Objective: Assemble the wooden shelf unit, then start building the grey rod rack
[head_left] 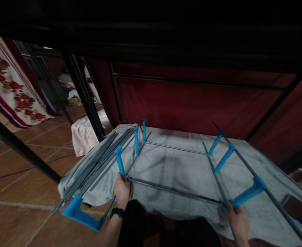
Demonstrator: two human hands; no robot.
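Note:
A frame of grey metal rods and blue plastic brackets lies across the bed in front of me. My left hand (122, 191) is closed around its near left corner, where a blue bracket (120, 161) meets the near cross rod (166, 187). At the near right corner, my right hand (238, 219) grips the lower end of another blue bracket (248, 195). A far cross rod (176, 148) joins the two sides. Nearest me on the left, one bracket (82, 216) hangs out past the bed edge. Fingertips of both hands are partly hidden by the joints.
Loose grey rods (96, 164) lie in a bundle on the left of the grey sheet (166, 164). A dark tablet-like object (298, 210) rests at the right. Black posts (82, 92) and a low dark beam (151, 44) surround the bed, with a red curtain (186, 106) behind.

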